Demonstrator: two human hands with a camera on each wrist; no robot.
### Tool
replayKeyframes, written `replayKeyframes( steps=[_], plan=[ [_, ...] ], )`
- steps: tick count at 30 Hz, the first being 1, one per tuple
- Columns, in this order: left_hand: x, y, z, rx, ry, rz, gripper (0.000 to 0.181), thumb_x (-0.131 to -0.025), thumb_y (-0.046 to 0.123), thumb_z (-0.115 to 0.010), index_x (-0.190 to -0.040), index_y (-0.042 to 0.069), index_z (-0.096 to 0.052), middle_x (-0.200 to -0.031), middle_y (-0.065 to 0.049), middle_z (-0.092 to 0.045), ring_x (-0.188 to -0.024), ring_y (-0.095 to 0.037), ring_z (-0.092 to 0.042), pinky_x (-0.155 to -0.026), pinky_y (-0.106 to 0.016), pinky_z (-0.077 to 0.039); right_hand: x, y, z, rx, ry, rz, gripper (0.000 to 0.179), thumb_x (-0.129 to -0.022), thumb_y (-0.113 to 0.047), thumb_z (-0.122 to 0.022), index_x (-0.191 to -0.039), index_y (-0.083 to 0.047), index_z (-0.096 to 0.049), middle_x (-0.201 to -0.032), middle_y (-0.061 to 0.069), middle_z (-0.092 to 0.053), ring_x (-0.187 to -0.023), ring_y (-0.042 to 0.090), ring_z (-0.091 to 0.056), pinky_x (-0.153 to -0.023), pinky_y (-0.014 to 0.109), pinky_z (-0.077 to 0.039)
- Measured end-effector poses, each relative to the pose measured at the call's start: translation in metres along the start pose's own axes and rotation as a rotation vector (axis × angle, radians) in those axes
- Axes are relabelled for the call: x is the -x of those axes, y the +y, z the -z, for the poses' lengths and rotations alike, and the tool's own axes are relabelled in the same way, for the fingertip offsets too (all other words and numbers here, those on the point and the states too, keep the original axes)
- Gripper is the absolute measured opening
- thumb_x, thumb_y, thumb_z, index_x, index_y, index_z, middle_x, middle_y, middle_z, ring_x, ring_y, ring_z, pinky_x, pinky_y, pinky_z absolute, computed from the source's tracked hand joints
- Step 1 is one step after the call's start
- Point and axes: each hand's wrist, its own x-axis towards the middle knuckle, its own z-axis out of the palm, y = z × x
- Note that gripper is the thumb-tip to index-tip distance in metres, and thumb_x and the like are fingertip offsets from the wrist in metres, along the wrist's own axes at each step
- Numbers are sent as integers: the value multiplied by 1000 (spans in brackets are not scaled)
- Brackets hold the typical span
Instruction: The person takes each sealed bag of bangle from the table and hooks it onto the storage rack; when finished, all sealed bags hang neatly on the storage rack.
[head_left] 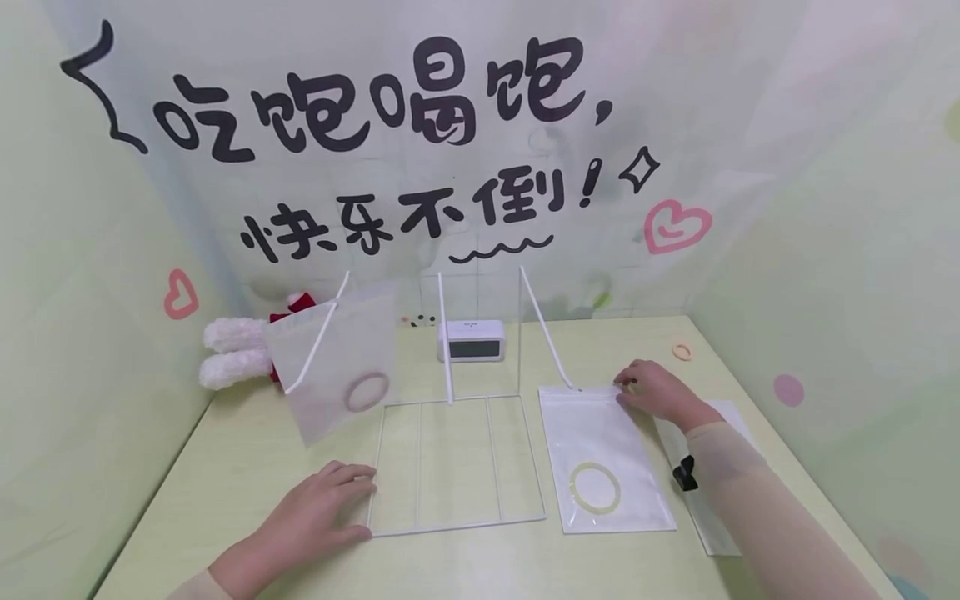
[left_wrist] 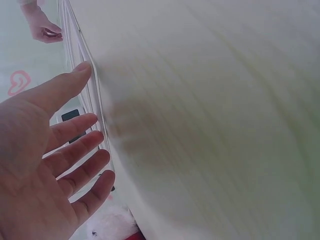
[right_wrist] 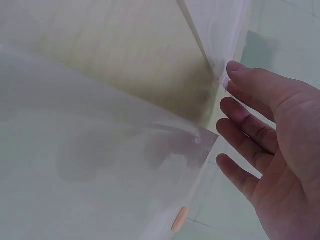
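Observation:
A white wire rack [head_left: 459, 527] with upright arms stands mid-table. My left hand [head_left: 307, 512] rests at its left side, fingertips at the frame wire and fingers loosely extended. To the right lies a clear zip bag [head_left: 592, 433] holding a pale yellow ring [head_left: 617, 492]. My right hand [head_left: 663, 396] is at its upper right corner; in the right wrist view, thumb and index finger pinch the bag's corner [right_wrist: 223, 80] while the other fingers stay loose. The rack's right arm tip meets the bag's top edge. Another bag [head_left: 315, 358] with a purplish ring [head_left: 347, 400] hangs from the left arm.
Partly under my right forearm lies another bag [head_left: 705, 508] with a black item [head_left: 684, 473] on it. An orange ring [head_left: 675, 352] sits at the far right. Behind the rack are a white digital clock [head_left: 472, 328] and, to the left, a white and red plush toy [head_left: 236, 335].

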Motion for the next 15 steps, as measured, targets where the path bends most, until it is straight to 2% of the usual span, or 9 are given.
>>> replayKeyframes(
  steps=[5,8,12,15],
  plan=[
    [-1,-2,-2,-2,3,-5,53,-73,42,-89,-118,17,-75,-134,2,-68,-115,-19,-62,-94,-43,-59,1,-1,2,-27,12,-10,19,-90,-13,-77,-106,-4,-73,-105,11,-72,-102,31,-66,-95,55,-55],
    [-1,-2,-3,3,3,-5,53,-74,42,-89,-118,17,-75,-134,2,-68,-115,-19,-62,-94,-43,-59,4,-3,5,-77,39,-3,11,-90,-12,-78,-97,-9,-70,-97,6,-73,-95,26,-67,-87,47,-57],
    [0,0,-2,0,-2,3,54,-73,42,-89,-118,16,-75,-134,2,-68,-116,-20,-62,-95,-44,-59,13,-14,14,-137,90,36,11,-91,-9,-78,-91,-12,-67,-87,-1,-71,-84,15,-65,-76,35,-55],
    [0,1,1,-4,-10,14,54,-73,42,-89,-119,17,-75,-135,2,-67,-117,-21,-62,-96,-45,-59,21,-27,24,-152,122,71,12,-91,-9,-78,-91,-14,-67,-85,-5,-70,-83,11,-64,-75,37,-56]
  ],
)
